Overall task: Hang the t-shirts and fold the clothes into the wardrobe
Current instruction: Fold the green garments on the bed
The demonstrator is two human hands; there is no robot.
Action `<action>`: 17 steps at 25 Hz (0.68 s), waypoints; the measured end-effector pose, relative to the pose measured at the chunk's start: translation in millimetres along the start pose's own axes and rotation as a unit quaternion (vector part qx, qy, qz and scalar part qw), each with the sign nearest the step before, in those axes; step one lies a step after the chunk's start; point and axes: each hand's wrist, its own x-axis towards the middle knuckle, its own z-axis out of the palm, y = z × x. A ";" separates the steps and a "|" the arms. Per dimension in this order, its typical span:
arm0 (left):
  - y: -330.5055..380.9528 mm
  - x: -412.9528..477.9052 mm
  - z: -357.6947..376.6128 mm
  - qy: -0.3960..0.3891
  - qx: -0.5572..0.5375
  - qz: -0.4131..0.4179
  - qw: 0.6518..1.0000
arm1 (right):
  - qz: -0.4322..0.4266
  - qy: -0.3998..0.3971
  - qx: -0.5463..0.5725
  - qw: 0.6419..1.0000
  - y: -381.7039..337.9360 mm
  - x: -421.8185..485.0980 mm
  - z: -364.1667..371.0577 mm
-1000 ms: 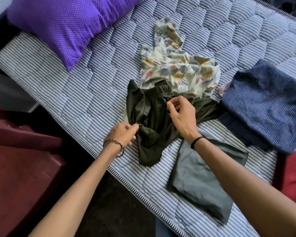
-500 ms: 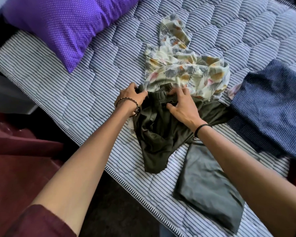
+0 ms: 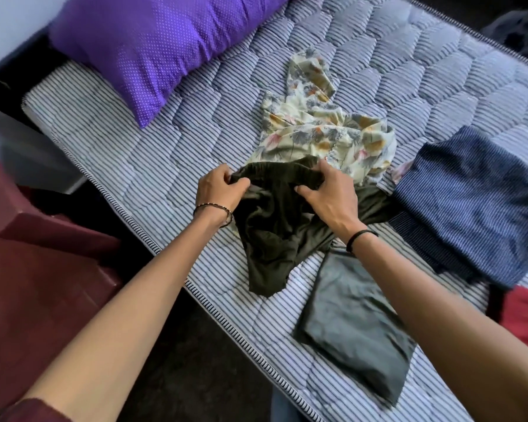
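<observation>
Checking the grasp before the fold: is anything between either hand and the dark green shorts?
Nothing visible. The left hand and right hand both grip the dark green shorts directly at the waistband. The floral garment lies just beyond it, not over it.

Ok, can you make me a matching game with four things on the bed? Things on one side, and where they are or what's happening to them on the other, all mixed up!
Things
1. purple pillow
2. dark green garment
3. grey cloth
4. blue striped cloth

Where or what
A. folded flat by the near edge of the mattress
B. at the far left, no hand on it
C. gripped at its gathered top edge by the left hand and the right hand
D. on the right side, next to the floral shirt

Pairs: 1-B, 2-C, 3-A, 4-D
</observation>
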 end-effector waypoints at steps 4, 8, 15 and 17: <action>15.4 -60.9 -49.7 0.037 -0.017 0.049 0.998 | -0.043 0.008 -0.025 0.999 -19.0 -34.2 -47.2; 42.8 -134.3 -115.9 0.081 -0.057 0.042 0.994 | -0.101 0.019 -0.023 0.994 -50.3 -71.7 -118.3; 88.3 -226.3 -208.3 0.047 0.017 0.175 0.983 | -0.116 0.030 -0.015 0.993 -106.9 -136.1 -211.6; 97.4 -238.9 -224.7 0.047 0.041 0.173 0.983 | -0.131 0.031 -0.023 0.991 -122.9 -149.1 -227.6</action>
